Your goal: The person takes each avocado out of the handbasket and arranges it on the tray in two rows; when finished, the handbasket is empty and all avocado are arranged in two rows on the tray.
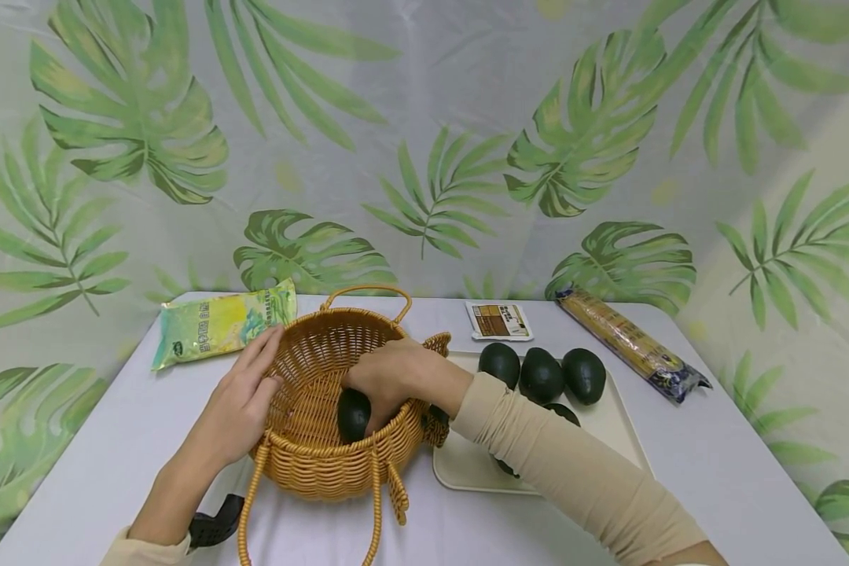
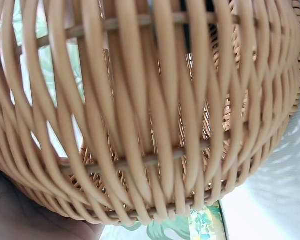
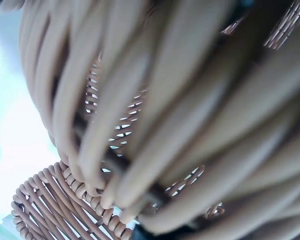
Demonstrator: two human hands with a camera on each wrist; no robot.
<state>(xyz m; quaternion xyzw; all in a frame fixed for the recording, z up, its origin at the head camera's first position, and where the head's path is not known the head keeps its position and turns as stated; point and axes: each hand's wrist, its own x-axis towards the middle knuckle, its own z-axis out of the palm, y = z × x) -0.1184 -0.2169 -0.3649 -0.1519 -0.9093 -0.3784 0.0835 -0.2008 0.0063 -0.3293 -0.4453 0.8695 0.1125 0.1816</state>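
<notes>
A round wicker basket (image 1: 325, 464) with loop handles stands at the front middle of the white table. My left hand (image 1: 267, 363) rests flat against its left rim, fingers straight. My right hand (image 1: 369, 391) reaches over the right rim into the basket and grips a dark green avocado (image 1: 352, 417) low inside it. The left wrist view is filled by the basket's woven wall (image 2: 150, 125), with a bit of my palm (image 2: 20, 220) at the lower left. In the right wrist view only blurred wicker (image 3: 190, 125) shows.
A cream tray (image 1: 611, 428) right of the basket holds several more avocados (image 1: 541, 375). Along the back lie a yellow-green packet (image 1: 219, 322), a small brown packet (image 1: 498, 321) and a long pasta pack (image 1: 630, 342). A leaf-print curtain hangs behind.
</notes>
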